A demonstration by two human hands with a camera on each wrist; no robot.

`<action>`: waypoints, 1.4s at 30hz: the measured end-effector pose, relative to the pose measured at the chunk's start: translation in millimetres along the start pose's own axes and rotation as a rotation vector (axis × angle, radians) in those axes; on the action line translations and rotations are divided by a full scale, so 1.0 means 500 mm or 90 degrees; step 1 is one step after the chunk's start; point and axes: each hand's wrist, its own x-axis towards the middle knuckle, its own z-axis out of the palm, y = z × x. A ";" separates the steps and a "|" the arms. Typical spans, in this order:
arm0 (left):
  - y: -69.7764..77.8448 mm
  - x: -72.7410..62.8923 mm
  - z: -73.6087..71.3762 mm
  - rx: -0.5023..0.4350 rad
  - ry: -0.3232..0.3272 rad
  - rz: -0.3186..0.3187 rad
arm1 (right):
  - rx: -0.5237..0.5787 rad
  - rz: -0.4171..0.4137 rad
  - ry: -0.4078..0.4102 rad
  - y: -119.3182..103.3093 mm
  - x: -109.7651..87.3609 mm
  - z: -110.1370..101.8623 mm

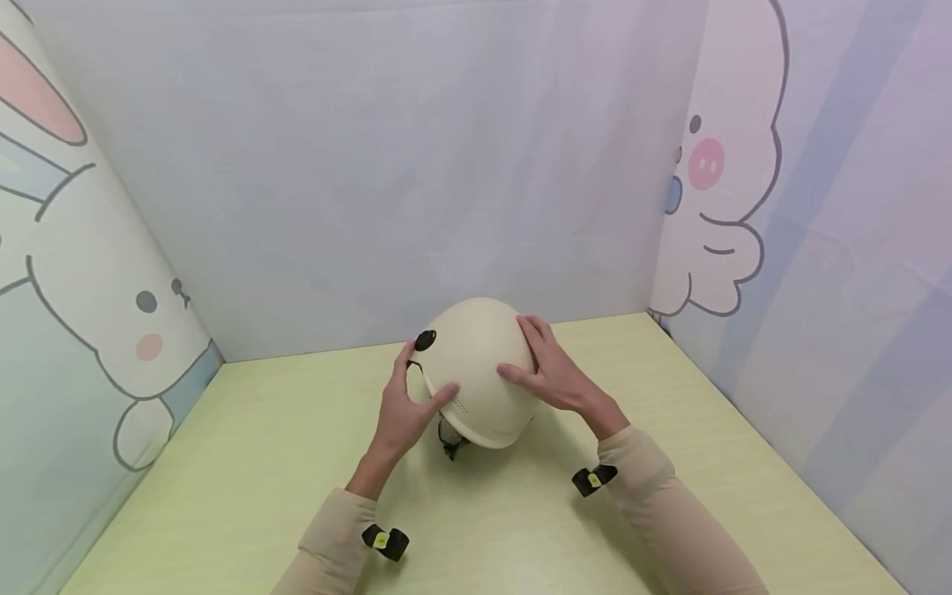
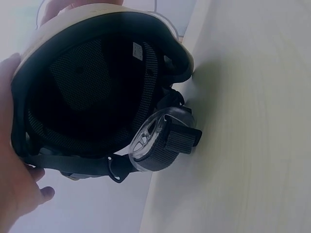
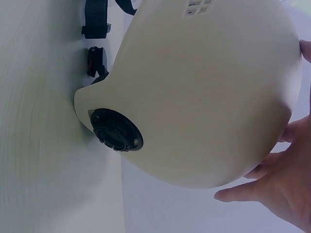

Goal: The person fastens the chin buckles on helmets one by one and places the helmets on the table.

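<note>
A cream helmet (image 1: 479, 364) is tilted on its side at the far middle of the table, its opening turned to the left. My left hand (image 1: 397, 413) grips its rim, thumb on the shell and fingers toward the black round side fitting (image 1: 426, 340). Around the crown, my right hand (image 1: 558, 376) holds the shell with spread, curved fingers. The left wrist view looks into the dark mesh liner (image 2: 82, 97). A black chin strap (image 2: 73, 165) with a clear plastic cup (image 2: 141, 145) hangs from the opening. Another black round fitting (image 3: 116, 130) shows close to the tabletop in the right wrist view.
The pale yellow-green table (image 1: 245, 479) reaches a light cloth backdrop (image 1: 357, 182) behind the helmet. Side panels carry a cartoon rabbit (image 1: 97, 289) on the left and a cartoon pig (image 1: 736, 173) on the right.
</note>
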 end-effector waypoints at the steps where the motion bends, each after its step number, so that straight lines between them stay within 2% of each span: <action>1: 0.001 0.000 0.000 -0.004 -0.001 0.000 | -0.002 0.000 -0.001 -0.001 0.000 0.000; 10: 0.006 -0.002 0.001 0.049 0.026 0.004 | -0.007 0.011 -0.010 -0.005 0.000 0.001; 16: 0.009 -0.001 0.004 0.060 0.051 0.014 | -0.011 0.011 -0.003 -0.004 -0.001 -0.002; 21: 0.011 -0.001 0.005 0.040 0.058 0.039 | -0.017 0.011 0.002 -0.003 0.000 -0.003; 25: 0.013 -0.001 0.004 0.007 0.042 0.060 | -0.020 0.012 0.003 -0.002 0.001 -0.004; 30: 0.018 -0.004 0.004 -0.021 0.015 0.054 | -0.025 0.017 0.002 -0.003 0.001 -0.003; 33: 0.022 -0.006 0.006 -0.031 0.015 0.046 | -0.025 0.019 0.002 -0.004 0.001 -0.003; 37: 0.026 -0.009 0.012 -0.016 0.042 0.064 | -0.018 0.020 0.005 -0.005 0.001 -0.003; 41: 0.028 -0.012 0.019 0.000 0.081 0.103 | -0.014 0.021 0.009 -0.005 0.002 -0.001; 42: 0.039 -0.015 0.020 -0.005 0.086 0.102 | -0.013 0.022 0.010 -0.006 0.002 -0.001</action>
